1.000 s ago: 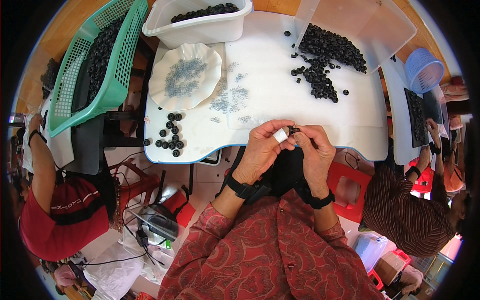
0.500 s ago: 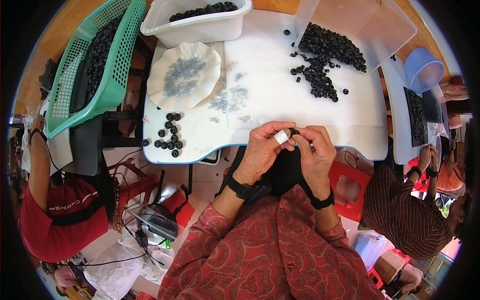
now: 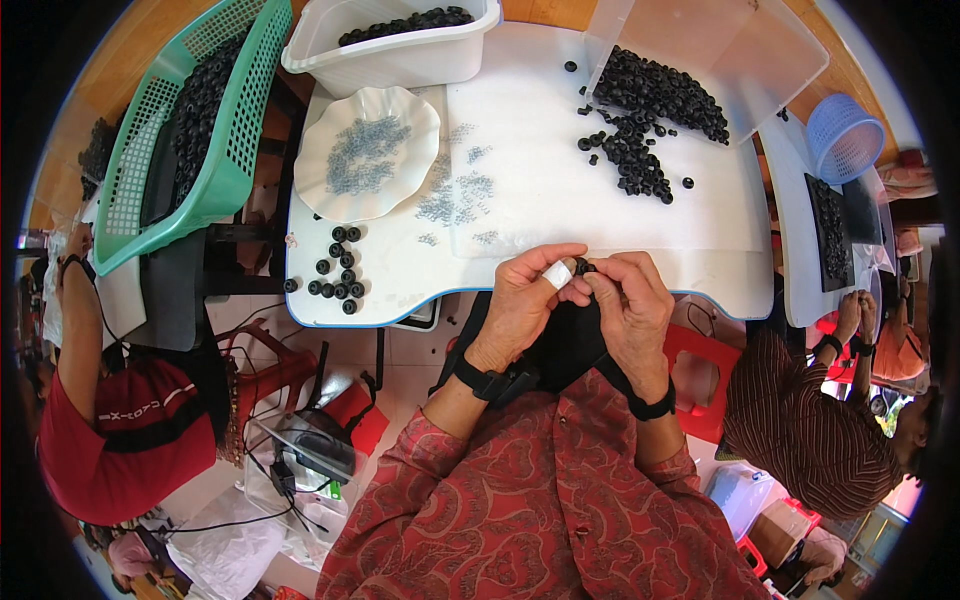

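One small black part (image 3: 585, 267) stays pinched between closed fingertips of left hand (image 3: 517, 308) and right hand (image 3: 638, 312), positions little changed from half a second earlier, suggesting the same handling persists.

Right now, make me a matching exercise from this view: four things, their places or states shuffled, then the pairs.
Things
1. small black part
2. wavy-edged plate
3. green basket
4. white tub

Places or states
A. perforated, left of the white table
B. solid-walled, beyond the plate
C. held between left hand and right hand
D. bearing tiny clear pieces

Pairs: 1-C, 2-D, 3-A, 4-B
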Demonstrator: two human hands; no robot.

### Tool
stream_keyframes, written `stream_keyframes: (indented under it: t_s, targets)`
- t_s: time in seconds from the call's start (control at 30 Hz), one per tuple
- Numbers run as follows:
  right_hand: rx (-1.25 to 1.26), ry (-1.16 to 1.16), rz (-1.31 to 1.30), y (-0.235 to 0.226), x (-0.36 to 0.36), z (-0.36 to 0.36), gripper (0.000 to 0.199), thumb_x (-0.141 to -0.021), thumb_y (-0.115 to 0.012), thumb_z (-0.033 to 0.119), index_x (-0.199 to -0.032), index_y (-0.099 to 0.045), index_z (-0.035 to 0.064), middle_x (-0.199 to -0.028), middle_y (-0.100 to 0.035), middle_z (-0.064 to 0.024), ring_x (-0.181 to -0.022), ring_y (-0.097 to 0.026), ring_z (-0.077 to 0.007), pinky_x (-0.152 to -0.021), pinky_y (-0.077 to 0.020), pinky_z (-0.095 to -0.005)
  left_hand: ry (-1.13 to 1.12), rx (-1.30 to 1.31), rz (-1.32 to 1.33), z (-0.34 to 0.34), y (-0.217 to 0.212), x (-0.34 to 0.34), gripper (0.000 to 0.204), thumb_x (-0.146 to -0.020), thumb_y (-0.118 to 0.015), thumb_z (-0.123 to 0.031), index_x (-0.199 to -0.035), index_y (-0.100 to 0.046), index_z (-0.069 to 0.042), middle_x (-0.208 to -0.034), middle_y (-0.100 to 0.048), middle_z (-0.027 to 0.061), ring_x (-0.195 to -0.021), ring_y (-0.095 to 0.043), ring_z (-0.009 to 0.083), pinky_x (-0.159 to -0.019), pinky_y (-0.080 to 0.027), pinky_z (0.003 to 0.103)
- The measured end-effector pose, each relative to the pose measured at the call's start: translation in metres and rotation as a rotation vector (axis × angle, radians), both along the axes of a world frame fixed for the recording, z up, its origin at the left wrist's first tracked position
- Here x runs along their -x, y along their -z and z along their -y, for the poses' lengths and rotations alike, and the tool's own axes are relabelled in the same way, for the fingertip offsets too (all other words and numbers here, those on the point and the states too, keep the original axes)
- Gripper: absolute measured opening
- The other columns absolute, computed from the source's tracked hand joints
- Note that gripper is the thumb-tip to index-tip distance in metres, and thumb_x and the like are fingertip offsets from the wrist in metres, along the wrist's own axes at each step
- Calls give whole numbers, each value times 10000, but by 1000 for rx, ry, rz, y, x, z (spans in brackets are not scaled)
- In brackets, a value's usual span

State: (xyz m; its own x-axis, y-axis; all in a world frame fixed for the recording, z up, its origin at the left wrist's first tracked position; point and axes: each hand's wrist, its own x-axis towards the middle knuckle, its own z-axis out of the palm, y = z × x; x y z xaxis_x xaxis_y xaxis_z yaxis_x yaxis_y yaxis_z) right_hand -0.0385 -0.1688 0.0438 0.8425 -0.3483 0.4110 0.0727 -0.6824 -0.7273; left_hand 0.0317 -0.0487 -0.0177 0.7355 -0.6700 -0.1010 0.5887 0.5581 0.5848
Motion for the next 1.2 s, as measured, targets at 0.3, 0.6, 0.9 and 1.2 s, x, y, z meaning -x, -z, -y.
stream_keyframes:
  t_s: [0.3,0.6,0.9,1.2]
  targets:
    - [99,-11,7,-1,1,4,121,-814,-676,-47,-927,-641,-22,-860,-598,-127,-670,-644,-224,-564,-510,-306,-13,-60,37,5,3,1,185,-944,-576,-29,-1106,-647,29,-911,-678,98,-757,-662,138,-626,-574,236]
    - [188,-19,-33,-3,7,7,110,-816,-658,-46,-918,-630,-17,-854,-585,-134,-650,-633,-256,-553,-511,-332,5,-240,93,9,-5,5,180,-939,-558,-4,-1084,-654,45,-906,-683,119,-713,-683,162,-566,-577,246]
    - [162,-38,-86,-4,8,7,99,-807,-672,-30,-887,-618,-5,-831,-570,-129,-640,-627,-276,-549,-509,-355,14,-248,109,7,-8,7,212,-932,-571,-13,-1109,-642,80,-912,-688,117,-765,-676,146,-664,-588,257]
    - [193,-25,-178,-1,9,8,135,-746,-670,-22,-847,-584,4,-813,-555,-141,-628,-596,-325,-532,-481,-409,67,-345,192,6,-8,6,253,-907,-646,-66,-1125,-648,63,-1004,-687,114,-875,-663,142,-748,-587,273]
